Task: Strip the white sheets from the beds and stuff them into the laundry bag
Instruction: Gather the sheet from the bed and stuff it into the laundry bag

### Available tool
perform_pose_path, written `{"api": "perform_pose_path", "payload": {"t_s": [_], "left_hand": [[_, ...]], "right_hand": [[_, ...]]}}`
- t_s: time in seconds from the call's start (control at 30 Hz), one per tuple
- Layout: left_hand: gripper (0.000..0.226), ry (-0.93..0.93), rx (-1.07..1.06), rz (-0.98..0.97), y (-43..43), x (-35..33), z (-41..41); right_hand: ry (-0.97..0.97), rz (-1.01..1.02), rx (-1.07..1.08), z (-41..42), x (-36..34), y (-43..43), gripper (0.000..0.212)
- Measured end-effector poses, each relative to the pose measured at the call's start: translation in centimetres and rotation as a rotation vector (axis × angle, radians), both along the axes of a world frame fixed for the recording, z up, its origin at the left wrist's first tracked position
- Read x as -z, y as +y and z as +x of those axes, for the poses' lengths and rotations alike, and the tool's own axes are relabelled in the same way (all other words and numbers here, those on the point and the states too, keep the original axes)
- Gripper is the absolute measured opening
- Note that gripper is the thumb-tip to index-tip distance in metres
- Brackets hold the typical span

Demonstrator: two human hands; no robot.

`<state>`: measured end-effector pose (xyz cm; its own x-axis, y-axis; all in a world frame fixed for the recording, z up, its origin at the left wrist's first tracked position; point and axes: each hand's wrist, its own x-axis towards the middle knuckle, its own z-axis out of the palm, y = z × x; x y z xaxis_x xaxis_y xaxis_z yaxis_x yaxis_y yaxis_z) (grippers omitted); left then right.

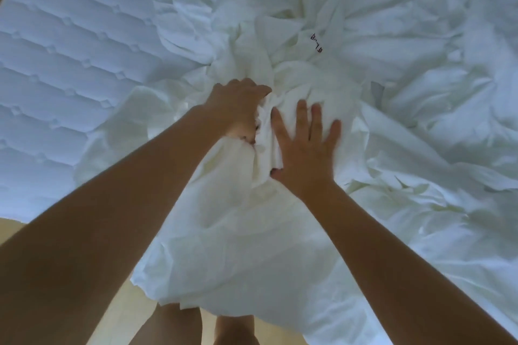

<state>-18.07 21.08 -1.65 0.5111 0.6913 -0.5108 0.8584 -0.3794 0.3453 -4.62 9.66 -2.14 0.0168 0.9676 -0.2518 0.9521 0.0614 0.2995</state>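
The left hand [238, 109] is curled into a fist around a gathered fold of the white sheet [238, 218], its fingers buried in the cloth and its knuckles turned up toward the camera. Just beside it, the right hand [305, 145] lies flat on the same bunch with its fingers spread wide, palm pressing down and gripping nothing. A ridge of pinched fabric stands between the two hands, touching both.

Both bare forearms reach in from the lower edge of the view. The sheet is heaped and crumpled under the hands, spilling toward the person over the near edge of the bed and hanging down in front of the bare legs [179, 325]. To the right and farther back, more loose white bedding [420, 50] lies in deep creases across the bed. A small dark marking [316, 42] shows on the cloth beyond the hands; it is too small to read.

On the left the quilted mattress [64, 59] lies uncovered, its stitched pattern visible up to the sheet's rumpled edge. A pale floor [131, 314] shows below the bed, around the legs.
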Motion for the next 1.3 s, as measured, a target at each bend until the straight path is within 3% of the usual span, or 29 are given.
{"api": "perform_pose_path", "payload": {"t_s": [0.1,0.17,0.27,0.33,0.4,0.5,0.63,0.7,0.77,0.87,0.93,1.0,1.17,1.3], "left_hand": [[0.061,-0.077,-0.178,0.591,-3.9,0.0,0.5],[0.081,-0.053,-0.113,0.706,-6.6,0.7,0.9],[0.132,0.138,0.059,0.581,-6.1,3.2,1.2],[0.135,0.175,0.102,0.562,-2.9,4.6,1.5],[0.125,0.16,0.163,0.444,0.4,6.1,1.9],[0.112,0.126,0.176,0.319,3.4,7.3,2.2],[0.063,-0.192,0.163,0.413,4.0,8.1,1.8],[0.037,-0.316,0.163,0.519,3.9,7.4,2.1],[0.025,-0.224,0.119,0.415,4.2,5.6,2.7],[0.023,-0.062,0.102,0.293,5.0,3.0,3.3],[0.014,-0.056,0.06,0.253,5.4,0.6,2.6],[0.022,-0.059,0.031,0.177,5.6,-1.9,0.5],[0.028,0.067,-0.019,0.053,4.2,-6.0,-9.0],[0.025,0.212,-0.19,-0.086,2.0,-7.2,-19.0]], "right_hand": [[0.195,-0.198,0.088,2.2,-0.1,4.3,0.103],[0.343,-0.205,0.155,3.7,-0.4,6.6,0.097],[0.575,-0.236,0.279,6.0,-0.3,9.2,0.099],[0.696,-0.216,0.406,6.8,0.0,10.2,0.104],[0.721,-0.09,0.464,6.7,0.6,10.9,0.106],[0.546,0.086,0.268,5.2,1.0,11.0,0.112],[0.217,-0.154,0.063,3.4,1.3,7.4,0.133],[0.111,-0.135,0.056,3.5,1.9,6.1,0.133],[0.075,-0.038,0.095,3.7,1.9,6.5,0.123],[0.165,-0.036,0.17,4.2,0.5,8.1,0.102],[0.252,-0.045,0.2,4.1,-1.2,8.7,0.094],[0.309,-0.039,0.21,2.6,-3.2,8.8,0.089],[0.482,-0.095,0.116,-6.2,-5.4,7.8,0.085],[0.662,-0.18,0.036,-15.6,-4.2,7.2,0.083]]}}
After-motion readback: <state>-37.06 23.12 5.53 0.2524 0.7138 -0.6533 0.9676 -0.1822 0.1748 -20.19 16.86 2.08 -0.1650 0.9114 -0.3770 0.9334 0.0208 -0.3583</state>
